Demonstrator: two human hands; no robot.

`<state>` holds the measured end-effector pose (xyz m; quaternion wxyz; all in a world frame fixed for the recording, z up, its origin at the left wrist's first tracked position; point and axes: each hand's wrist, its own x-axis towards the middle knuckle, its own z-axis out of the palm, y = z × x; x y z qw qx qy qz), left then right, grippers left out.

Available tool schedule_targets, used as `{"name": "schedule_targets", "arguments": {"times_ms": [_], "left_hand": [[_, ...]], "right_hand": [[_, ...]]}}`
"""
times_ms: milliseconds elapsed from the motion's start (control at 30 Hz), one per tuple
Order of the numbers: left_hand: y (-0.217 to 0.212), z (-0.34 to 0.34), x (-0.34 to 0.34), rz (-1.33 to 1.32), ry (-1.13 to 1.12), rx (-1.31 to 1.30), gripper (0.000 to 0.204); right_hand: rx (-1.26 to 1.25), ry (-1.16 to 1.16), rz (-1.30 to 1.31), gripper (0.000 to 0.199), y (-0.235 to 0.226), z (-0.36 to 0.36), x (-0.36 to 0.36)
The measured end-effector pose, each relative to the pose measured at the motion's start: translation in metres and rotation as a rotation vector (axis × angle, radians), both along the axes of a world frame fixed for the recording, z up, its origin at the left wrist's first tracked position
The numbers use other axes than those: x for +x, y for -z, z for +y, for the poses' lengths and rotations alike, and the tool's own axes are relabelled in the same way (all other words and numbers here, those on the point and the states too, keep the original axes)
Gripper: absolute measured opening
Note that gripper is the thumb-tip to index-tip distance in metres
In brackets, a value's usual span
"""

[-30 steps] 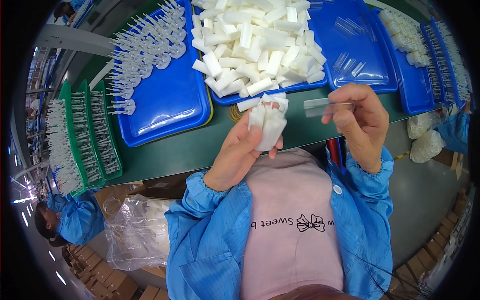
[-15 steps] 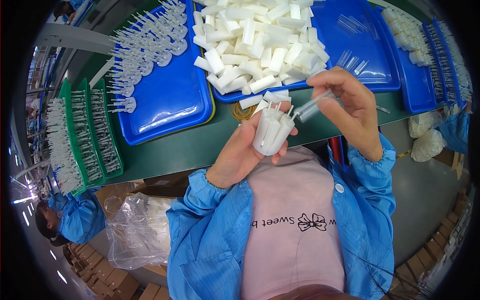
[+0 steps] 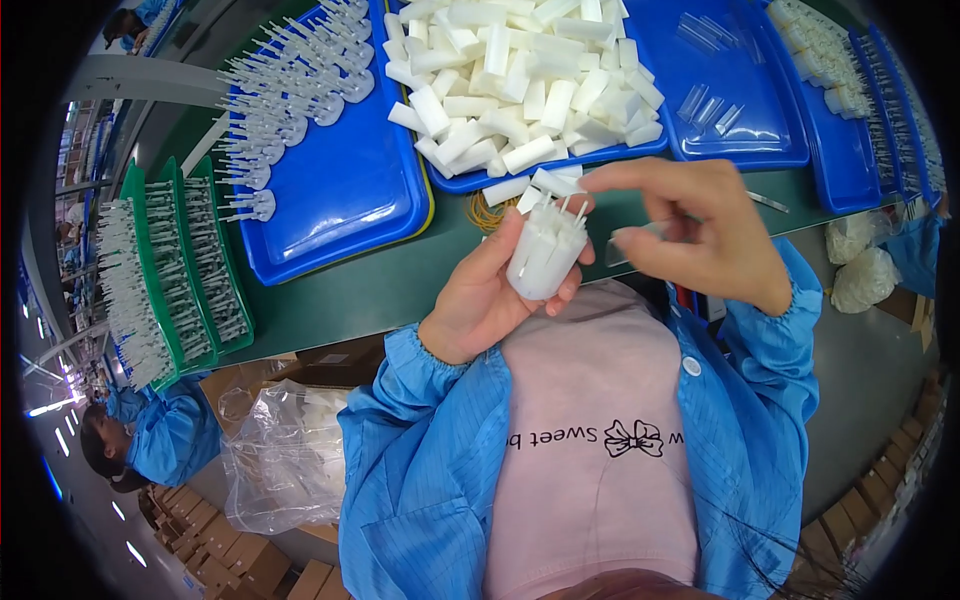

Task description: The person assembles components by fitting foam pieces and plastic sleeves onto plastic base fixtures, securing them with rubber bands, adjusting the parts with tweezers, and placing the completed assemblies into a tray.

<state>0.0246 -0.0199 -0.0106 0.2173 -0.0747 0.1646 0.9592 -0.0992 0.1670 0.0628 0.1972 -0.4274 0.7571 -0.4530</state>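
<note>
Holding both forearms (image 3: 405,358) in front of the torso (image 3: 590,385), elbows bent.
Curling left grip (image 3: 480,290) into a closed cup, with thumb (image 3: 500,235) up one side and fingertips (image 3: 567,292) around the other. Poising right grip (image 3: 722,235) just beside it, with knuckles upward, index finger (image 3: 632,178) stretched leftward and thumb (image 3: 645,248) parted below.

A blue-clad co-worker (image 3: 178,440), a clear plastic bag (image 3: 268,470) and cardboard boxes (image 3: 232,552) show at lower left.

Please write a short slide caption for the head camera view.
The left hand holds a white pronged part, the right hand close by, before white blocks heaped on a blue tray.
</note>
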Motion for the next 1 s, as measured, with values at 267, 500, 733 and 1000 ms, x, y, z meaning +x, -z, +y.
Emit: {"name": "schedule_targets", "arguments": {"times_ms": [267, 500, 733, 1000], "left_hand": [[0.001, -0.001, 0.002, -0.122, -0.047, -0.012, 0.050], [-0.013, 0.010, 0.003, 0.038, -0.206, -0.441, 0.055], [-0.010, 0.005, 0.003, 0.044, -0.200, -0.578, 0.061], [-0.012, 0.003, 0.001, 0.040, -0.119, -0.321, 0.063]], "right_hand": [[-0.031, -0.030, -0.034, 0.015, 0.019, -0.021, 0.008], [0.024, -0.091, -0.317, 0.013, 0.026, -0.025, -0.001], [-0.015, -0.055, -0.389, 0.009, 0.023, -0.020, 0.001], [-0.461, 0.181, -0.410, 0.024, 0.023, -0.005, -0.007]]}}
